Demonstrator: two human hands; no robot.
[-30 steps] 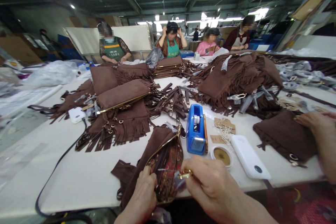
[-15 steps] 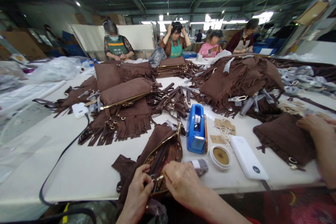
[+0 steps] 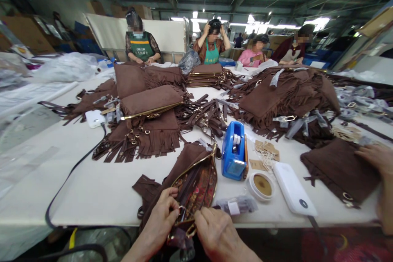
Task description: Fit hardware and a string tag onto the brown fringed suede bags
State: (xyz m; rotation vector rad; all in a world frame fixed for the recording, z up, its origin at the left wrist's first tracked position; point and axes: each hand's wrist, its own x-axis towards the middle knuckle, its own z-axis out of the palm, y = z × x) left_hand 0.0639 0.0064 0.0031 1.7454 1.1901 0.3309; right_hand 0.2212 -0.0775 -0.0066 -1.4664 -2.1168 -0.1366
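A brown suede handbag point(image 3: 184, 159) lies unzipped at the table's front edge, its flowered lining point(image 3: 201, 190) showing between the gold zip teeth. My left hand point(image 3: 164, 217) is closed in a pinch at the near left of the opening, beside a small shiny metal fitting point(image 3: 181, 213). My right hand point(image 3: 216, 229) is closed on the near right rim, with a gold clasp point(image 3: 192, 229) by its fingertips. The bag's near end is partly hidden by my hands. To the right lies a small clear packet point(image 3: 236, 206) with dark contents and a white label.
A blue tape dispenser point(image 3: 233, 151), a round tub point(image 3: 260, 186) and a white power bank point(image 3: 293, 188) stand right of the bag. Piles of fringed brown bags point(image 3: 150, 102) fill the table's far side. At right, another person's hand point(image 3: 377, 159) touches a brown bag point(image 3: 340, 172).
My right hand has moved down and toward me along the bag's opening, which shows more lining. The view has shifted slightly left. The clear packet lies flatter and is less hidden.
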